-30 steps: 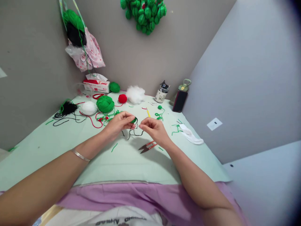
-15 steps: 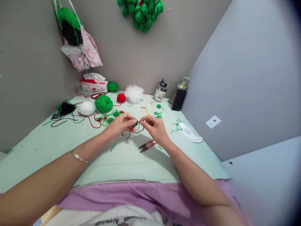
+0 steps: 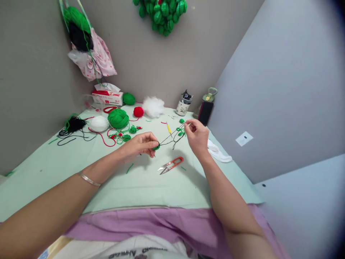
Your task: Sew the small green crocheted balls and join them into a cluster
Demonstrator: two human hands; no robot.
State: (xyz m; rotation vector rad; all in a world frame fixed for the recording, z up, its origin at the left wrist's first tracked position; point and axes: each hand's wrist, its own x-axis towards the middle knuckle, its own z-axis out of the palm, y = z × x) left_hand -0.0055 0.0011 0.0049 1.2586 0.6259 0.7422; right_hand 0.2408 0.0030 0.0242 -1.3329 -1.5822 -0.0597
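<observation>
Between thumb and fingers, my left hand (image 3: 147,144) pinches a small green yarn piece (image 3: 156,146), mostly hidden by the fingers. Strands of black yarn (image 3: 169,136) run from it, up and rightward, to my right hand (image 3: 196,133). That hand is closed in a pinch on the black yarn; whether a needle is in it I cannot make out. On the table below the strands lie thread snips (image 3: 171,165) with an orange-red handle. A yellow-handled crochet hook (image 3: 169,128) rests beyond them, between the hands. Small green yarn pieces (image 3: 180,131) lie just left of my right hand.
Behind my left hand are a green yarn ball (image 3: 118,118), a white ball (image 3: 99,123), a red ball (image 3: 138,112) and black yarn (image 3: 75,124). White stuffing (image 3: 153,107), a tissue box (image 3: 107,97), a pen jar (image 3: 184,105) and a phone (image 3: 206,113) stand along the back.
My right hand has moved right and up, away from my left hand, drawing the black yarn out between them. The snips' handle is now uncovered. My left hand has stayed nearly in place.
</observation>
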